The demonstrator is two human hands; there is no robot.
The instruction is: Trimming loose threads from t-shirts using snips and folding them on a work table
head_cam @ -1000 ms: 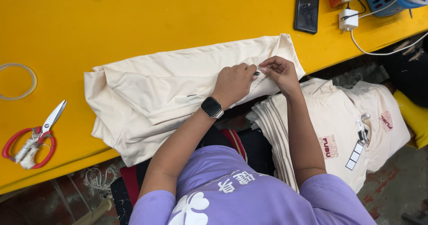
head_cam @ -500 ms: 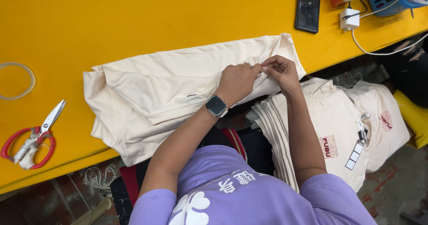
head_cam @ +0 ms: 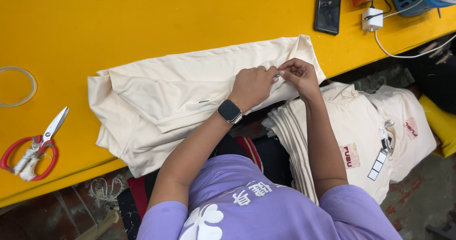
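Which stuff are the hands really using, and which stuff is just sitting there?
In use:
left hand
right hand
cream garment

Lying about:
red-handled scissors
tape ring
black phone
white charger
stack of folded cream shirts

Even, bright overhead light; sharp, undistorted view from the head camera.
The yellow table (head_cam: 142, 26) shows soft sheen without hard glare; the cream garment (head_cam: 180, 97) casts faint fold shadows; the floor (head_cam: 418, 206) at near right lies dimmer, and focus holds throughout.
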